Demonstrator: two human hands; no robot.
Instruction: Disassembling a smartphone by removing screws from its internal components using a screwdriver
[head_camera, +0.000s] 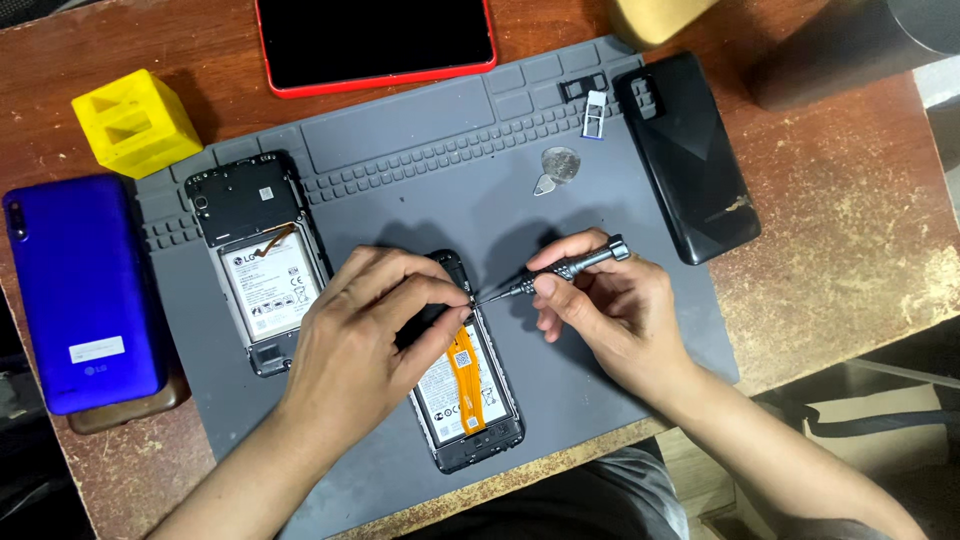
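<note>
An opened phone (470, 405) with its back off lies on the grey work mat (420, 130), showing a white battery and an orange flex cable. My left hand (365, 335) rests on the phone's upper half, fingers pinching at its top right edge. My right hand (605, 310) holds a small dark screwdriver (570, 265), its tip pointing left at the phone's upper right corner, right by my left fingertips.
A second opened phone (262, 260) lies at the mat's left. A blue back cover (80, 290) and yellow holder block (135, 120) sit further left. A black back cover (690, 155), SIM tray (594, 112), picks (555, 168) and red-edged tablet (375, 40) lie behind.
</note>
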